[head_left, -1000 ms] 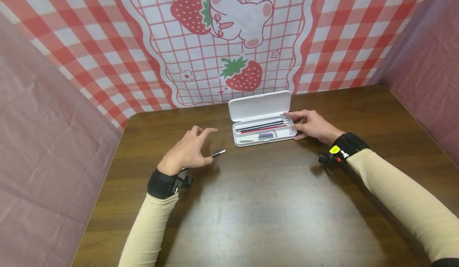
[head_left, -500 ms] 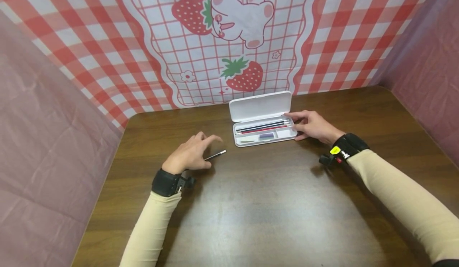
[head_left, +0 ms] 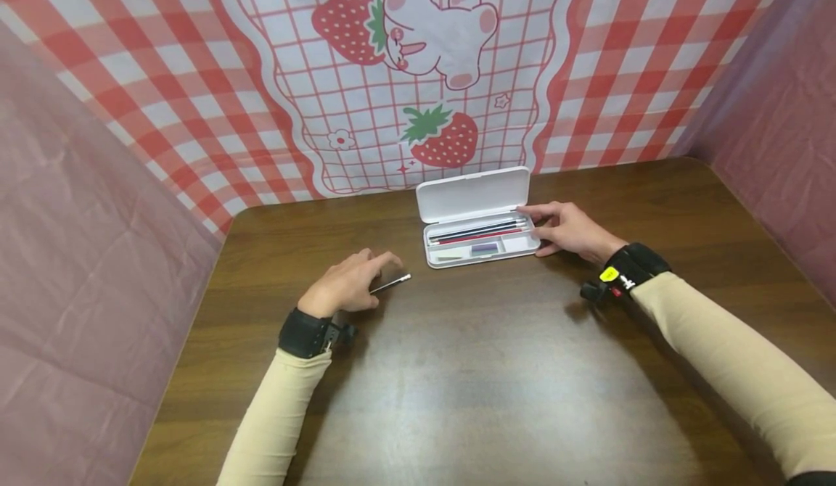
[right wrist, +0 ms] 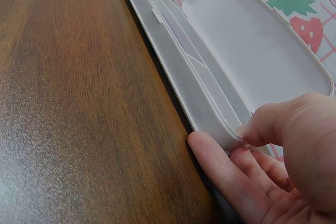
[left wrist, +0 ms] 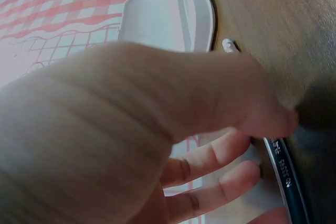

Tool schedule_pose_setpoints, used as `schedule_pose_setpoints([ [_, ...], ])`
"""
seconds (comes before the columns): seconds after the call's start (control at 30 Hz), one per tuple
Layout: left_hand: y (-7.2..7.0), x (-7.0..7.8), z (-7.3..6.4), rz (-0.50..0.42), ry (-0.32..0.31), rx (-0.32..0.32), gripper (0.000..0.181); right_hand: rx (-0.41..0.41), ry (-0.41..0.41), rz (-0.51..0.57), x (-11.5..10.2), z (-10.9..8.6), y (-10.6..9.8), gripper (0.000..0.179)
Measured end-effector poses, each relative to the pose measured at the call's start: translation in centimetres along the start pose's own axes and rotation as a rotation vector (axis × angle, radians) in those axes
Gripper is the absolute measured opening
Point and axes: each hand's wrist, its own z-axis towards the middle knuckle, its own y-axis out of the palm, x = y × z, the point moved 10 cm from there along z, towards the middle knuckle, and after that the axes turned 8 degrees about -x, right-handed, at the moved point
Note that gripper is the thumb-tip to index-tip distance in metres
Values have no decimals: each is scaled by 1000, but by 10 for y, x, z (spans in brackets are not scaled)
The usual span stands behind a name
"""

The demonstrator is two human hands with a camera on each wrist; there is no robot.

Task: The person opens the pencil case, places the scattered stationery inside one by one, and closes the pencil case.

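Note:
A dark pencil (head_left: 392,283) with a white tip lies on the table, its near part hidden beneath my left hand (head_left: 349,281). In the left wrist view the thumb crosses in front of the pencil (left wrist: 289,182), and the bent fingers are on its far side; a gap shows between thumb and index finger from above. A white pencil case (head_left: 483,257) stands with its lid up. Its right end is held by my right hand (head_left: 571,228), thumb on the rim (right wrist: 242,136) and fingers against the outer side. Several dark pencils and a red one (head_left: 480,235) lie inside.
The case's front compartments hold a purple-banded block (head_left: 485,248) and small pale items. Behind the brown wooden table (head_left: 470,370) hangs a red-and-white checked cloth (head_left: 627,58) with strawberries. Pinkish cloth (head_left: 85,254) hangs at both sides.
My left hand has come lower and a little to the right over the pencil, its index finger dropping closer. The pencil, the case and my right hand look unmoved.

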Motion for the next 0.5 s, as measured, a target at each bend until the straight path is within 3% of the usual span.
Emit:
schedule_pose_setpoints([
  [0.33,2,-1,3,-1,61,41,70,0,8,0,0,0,0,61],
  [0.4,11,-14,14,-4,101,66,72,0,8,-3,0,0,0,61],
  [0.5,24,-34,31,-10,113,76,78,1,13,-4,0,0,0,61],
])
